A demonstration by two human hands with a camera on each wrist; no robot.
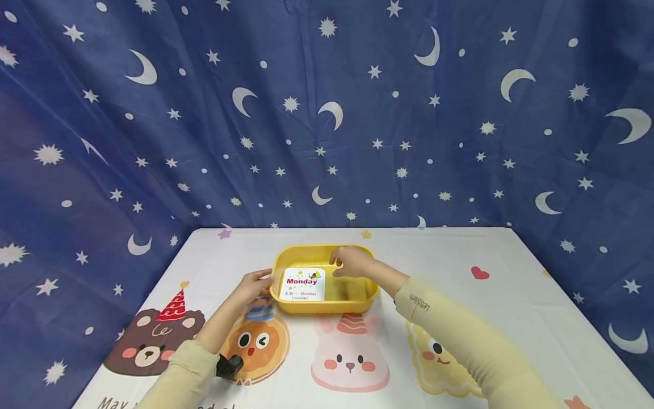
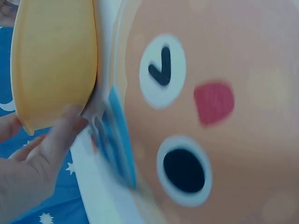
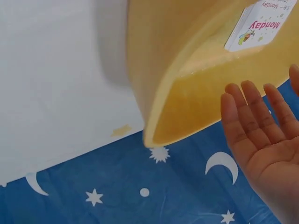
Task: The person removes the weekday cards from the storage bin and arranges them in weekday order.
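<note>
A yellow plastic tray [image 1: 306, 307] sits on the white tablecloth. A white flash card [image 1: 304, 285] printed "Monday" lies face up in its left half; the right wrist view shows a thick edge like a stack. At the tray's left end is my left hand [image 1: 254, 286], fingertips right at the rim; the left wrist view shows it blurred around that corner. My right hand [image 1: 353, 262] hovers over the tray's right half. Its fingers are spread and gently bent, the palm holding nothing in the right wrist view.
The tablecloth [image 1: 434, 255] carries printed cartoon faces and a heart. A blue curtain [image 1: 327, 142] with moons and stars hangs behind the table and at both sides. Near the left wrist is a small black object [image 1: 229, 366].
</note>
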